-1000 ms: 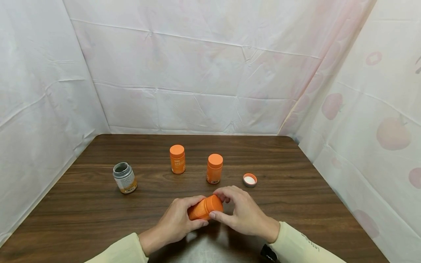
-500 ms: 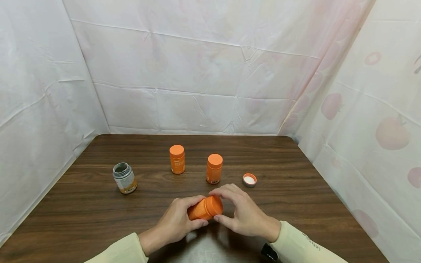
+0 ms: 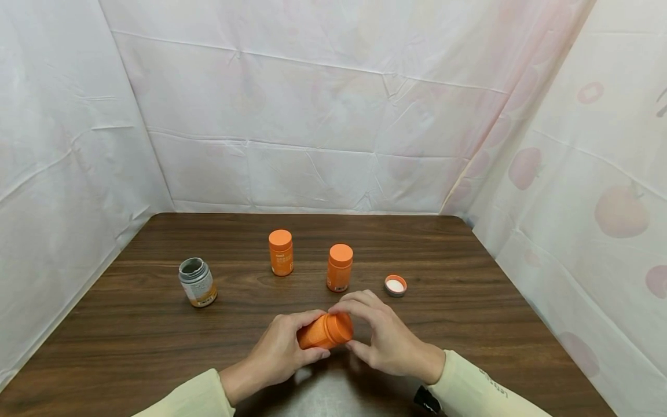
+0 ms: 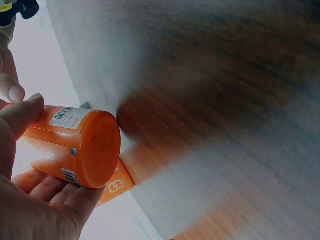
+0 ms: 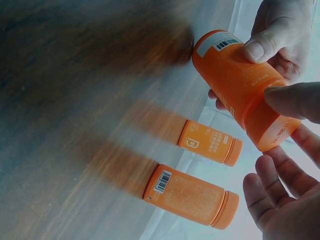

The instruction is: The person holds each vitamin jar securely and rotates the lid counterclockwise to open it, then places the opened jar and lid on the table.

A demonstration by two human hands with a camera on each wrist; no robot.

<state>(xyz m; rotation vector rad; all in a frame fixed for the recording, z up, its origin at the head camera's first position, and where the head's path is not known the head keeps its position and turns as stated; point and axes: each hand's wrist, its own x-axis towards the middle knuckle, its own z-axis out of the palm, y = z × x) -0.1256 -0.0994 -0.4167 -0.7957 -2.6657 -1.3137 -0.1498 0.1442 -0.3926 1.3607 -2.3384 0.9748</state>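
An orange pill bottle (image 3: 312,334) lies tilted in my left hand (image 3: 273,351), thumb on the near side and fingers around the body. Its base (image 4: 102,150) faces the left wrist camera, with barcode labels on the side. At the other end, my right hand (image 3: 385,336) pinches the orange lid (image 5: 267,125) between thumb and fingers; the lid sits on the bottle. Behind the hands stand two more capped orange bottles, one nearer (image 3: 340,269) and one farther left (image 3: 281,253).
At the left, a grey bottle (image 3: 199,282) stands with its mouth uncovered. A loose lid (image 3: 395,285) lies inside-up on the right, grey outside with an orange rim. The dark wood table (image 3: 448,255) is walled by pale hanging sheets (image 3: 312,116).
My right hand's thumb has slid down and right around the lid, while its fingers have shifted left over the top. My left hand and the other bottles have stayed put.
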